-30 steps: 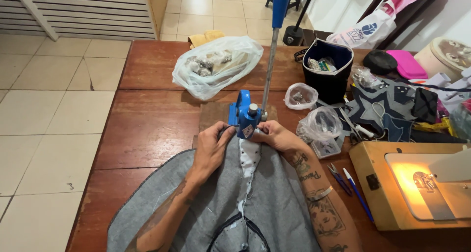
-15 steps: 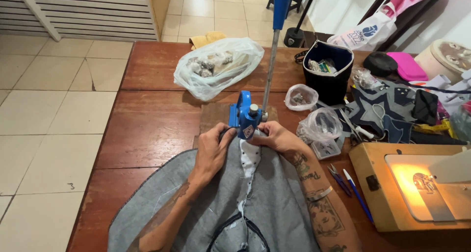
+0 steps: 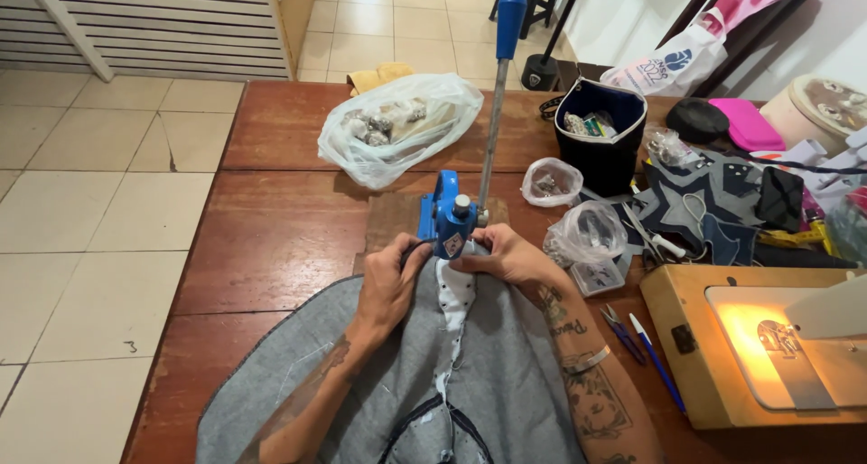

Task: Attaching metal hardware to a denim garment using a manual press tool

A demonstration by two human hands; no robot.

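A grey garment [image 3: 506,383] with a white dotted placket [image 3: 454,294] is spread on the wooden table [image 3: 271,238], its placket fed under a blue hand press [image 3: 449,222] with a tall blue-handled lever [image 3: 498,84]. The fabric is pinched at the press by the left hand [image 3: 390,283] and the right hand [image 3: 508,256], both closed on the cloth. Plastic bags of metal parts [image 3: 397,130], a black container [image 3: 601,134] and a sewing machine [image 3: 777,337] are set around.
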